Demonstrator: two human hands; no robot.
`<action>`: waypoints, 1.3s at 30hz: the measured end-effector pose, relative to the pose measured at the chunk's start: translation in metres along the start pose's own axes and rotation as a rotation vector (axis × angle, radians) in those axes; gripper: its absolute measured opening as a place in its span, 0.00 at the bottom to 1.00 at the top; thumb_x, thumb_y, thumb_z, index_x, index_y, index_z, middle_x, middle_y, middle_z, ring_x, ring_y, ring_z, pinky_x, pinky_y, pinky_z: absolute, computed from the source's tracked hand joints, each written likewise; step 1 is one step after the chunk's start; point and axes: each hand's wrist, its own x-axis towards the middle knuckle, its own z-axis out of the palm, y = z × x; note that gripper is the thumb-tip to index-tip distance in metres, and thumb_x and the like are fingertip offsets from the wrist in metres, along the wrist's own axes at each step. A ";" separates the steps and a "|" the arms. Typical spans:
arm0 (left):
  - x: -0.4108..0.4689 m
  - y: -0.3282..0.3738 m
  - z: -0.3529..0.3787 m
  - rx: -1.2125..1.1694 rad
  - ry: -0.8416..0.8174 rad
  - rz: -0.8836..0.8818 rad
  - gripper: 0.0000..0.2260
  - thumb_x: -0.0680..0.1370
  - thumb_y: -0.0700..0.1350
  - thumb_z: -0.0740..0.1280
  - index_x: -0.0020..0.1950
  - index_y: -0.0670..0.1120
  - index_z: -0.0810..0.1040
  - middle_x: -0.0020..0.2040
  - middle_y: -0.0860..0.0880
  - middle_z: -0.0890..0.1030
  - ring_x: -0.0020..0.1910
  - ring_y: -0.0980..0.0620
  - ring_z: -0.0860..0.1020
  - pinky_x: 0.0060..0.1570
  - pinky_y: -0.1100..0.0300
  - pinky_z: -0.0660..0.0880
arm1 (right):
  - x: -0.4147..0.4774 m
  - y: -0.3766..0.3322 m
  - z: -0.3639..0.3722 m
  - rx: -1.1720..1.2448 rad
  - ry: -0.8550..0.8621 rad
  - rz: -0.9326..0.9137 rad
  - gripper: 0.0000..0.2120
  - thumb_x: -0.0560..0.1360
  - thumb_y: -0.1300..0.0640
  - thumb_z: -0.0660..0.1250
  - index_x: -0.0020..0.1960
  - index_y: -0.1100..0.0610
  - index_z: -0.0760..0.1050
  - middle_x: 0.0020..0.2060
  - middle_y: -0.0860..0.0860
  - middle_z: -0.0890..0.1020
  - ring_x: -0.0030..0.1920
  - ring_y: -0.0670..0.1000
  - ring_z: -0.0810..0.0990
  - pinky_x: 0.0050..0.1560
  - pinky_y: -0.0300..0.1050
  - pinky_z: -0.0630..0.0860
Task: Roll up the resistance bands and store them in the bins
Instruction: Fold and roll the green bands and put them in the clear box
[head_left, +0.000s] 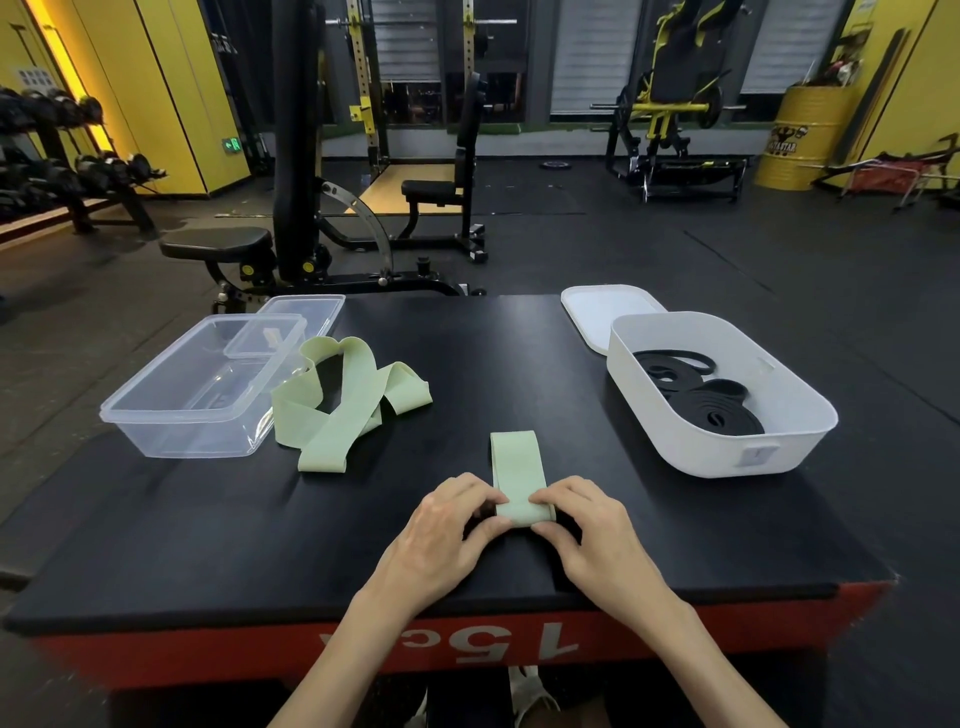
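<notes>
**Starting the roll on a green band**

I am pinching both grips on the near end of the flat pale-green fabric resistance band (519, 470): left hand (451, 525) and right hand (587, 525) are each clenching one edge of the first fold, likely so the roll is starting straight. The rest is lying flat on the black-topped table (467, 343), pointing away from me. The loose heap of pale-green bands (343, 400) is waiting beside the clear plastic bin (156, 415). The white oval bin (727, 452) is holding coiled black bands (711, 405). My fingertips are hiding how tight the roll is.
</notes>
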 end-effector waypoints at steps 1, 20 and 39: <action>0.000 0.001 -0.001 -0.006 -0.001 0.004 0.16 0.77 0.60 0.60 0.55 0.50 0.78 0.47 0.59 0.75 0.45 0.59 0.74 0.49 0.60 0.74 | 0.000 0.000 0.000 0.003 0.000 -0.001 0.10 0.72 0.60 0.70 0.53 0.55 0.78 0.45 0.43 0.76 0.47 0.43 0.75 0.50 0.30 0.69; -0.001 -0.002 -0.003 -0.106 -0.001 0.058 0.15 0.77 0.60 0.64 0.50 0.49 0.81 0.42 0.55 0.78 0.41 0.60 0.75 0.44 0.71 0.70 | -0.005 -0.007 -0.005 0.061 0.002 -0.001 0.11 0.74 0.55 0.68 0.55 0.55 0.80 0.48 0.44 0.75 0.52 0.43 0.75 0.53 0.30 0.69; -0.001 0.002 -0.006 -0.126 -0.012 0.064 0.11 0.73 0.51 0.72 0.52 0.48 0.80 0.45 0.59 0.77 0.45 0.62 0.76 0.48 0.71 0.71 | -0.002 -0.004 -0.004 0.077 -0.009 0.015 0.12 0.72 0.54 0.70 0.53 0.56 0.82 0.46 0.44 0.79 0.46 0.39 0.77 0.48 0.28 0.71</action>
